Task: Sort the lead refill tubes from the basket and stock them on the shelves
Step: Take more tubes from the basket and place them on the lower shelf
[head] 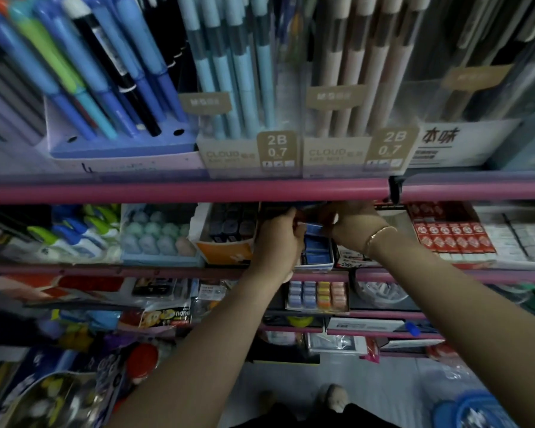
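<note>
Blue plastic shows at the bottom right corner, the basket [473,409] on the floor. Farther up, both arms reach to the second shelf [136,268] under its pink rail. Left hand [278,239] curls its fingers on a blue lead refill tube [313,229]; right hand [352,227] pinches its other end above a blue display box [317,257] at the shelf's front edge. Beyond, pencil boxes [254,149] fill the top shelf.

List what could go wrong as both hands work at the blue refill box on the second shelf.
The left hand and right hand hide the blue box, so refills may be misplaced. The box overhangs the pink rail and might tip. The orange carton beside it could get knocked.
</note>
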Available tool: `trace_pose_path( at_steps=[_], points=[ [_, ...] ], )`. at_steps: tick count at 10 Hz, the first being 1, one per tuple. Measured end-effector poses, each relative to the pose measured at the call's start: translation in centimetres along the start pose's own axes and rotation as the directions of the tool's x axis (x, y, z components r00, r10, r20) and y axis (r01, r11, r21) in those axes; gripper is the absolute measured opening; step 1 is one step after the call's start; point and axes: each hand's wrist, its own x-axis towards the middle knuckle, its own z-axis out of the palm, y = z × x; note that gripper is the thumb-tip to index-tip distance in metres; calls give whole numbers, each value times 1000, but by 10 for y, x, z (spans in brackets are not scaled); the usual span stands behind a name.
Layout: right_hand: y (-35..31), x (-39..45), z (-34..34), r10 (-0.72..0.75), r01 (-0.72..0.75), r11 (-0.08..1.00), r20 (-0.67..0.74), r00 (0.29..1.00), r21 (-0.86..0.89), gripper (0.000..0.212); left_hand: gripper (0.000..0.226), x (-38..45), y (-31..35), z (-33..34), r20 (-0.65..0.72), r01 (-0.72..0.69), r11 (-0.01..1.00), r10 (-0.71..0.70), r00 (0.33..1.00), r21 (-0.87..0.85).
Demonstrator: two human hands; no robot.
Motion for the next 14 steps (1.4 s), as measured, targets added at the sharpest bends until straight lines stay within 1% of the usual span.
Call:
trace_pose_path(
  at_steps=[1,2,3,4,5,6,7,8,9,10,11,12,13,14],
  points=[
    [3,5,3,-104,109,987,47,993,-121,29,10,0,-5,2,-1,-90,982,91,996,167],
    [1,7,9,-143,162,955,94,985,-249,31,14,1,-6,5,64,-86,973,73,995,215],
    [-1,8,14,-151,178,952,122,981,-249,36,19,5,-8,7,105,-84,960,58,993,266],
    [1,8,13,-143,174,965,166,976,-197,33,24,6,-5,3,178,-77,948,22,984,310],
    [-3,3,0,-74,72,989,9,997,131,19,22,1,9,-8,159,-28,952,-22,987,306],
    [-10,-14,-13,291,-78,116,41,956,990,34,23,-16,29,-21,263,128,969,-70,962,-210],
    [-18,-25,-14,336,42,-448,124,934,893,32,16,-39,50,-24,416,336,734,-81,906,-590],
    [-30,-34,-10,376,10,-374,142,915,927,28,18,-52,55,-15,301,275,766,-112,947,-581],
    [-24,-45,-12,334,20,-79,8,942,997,21,8,-51,47,-15,299,369,640,-221,928,-674],
    [-6,-57,-18,232,-31,243,-27,972,970,14,9,-44,36,-26,343,454,447,-309,887,-771],
    [1,-63,-13,198,-165,169,131,971,972,7,7,-46,36,-27,402,472,476,-247,882,-742],
    [-3,-65,1,195,-160,299,103,975,941,8,6,-54,40,-20,426,481,593,-242,872,-646],
    [-3,-66,7,150,-172,346,126,981,922,20,14,-58,37,-19,328,390,834,-270,906,-391],
    [4,-63,6,116,-177,466,138,984,867,25,38,-57,29,-24,238,339,894,-275,932,-294]
  ],
)
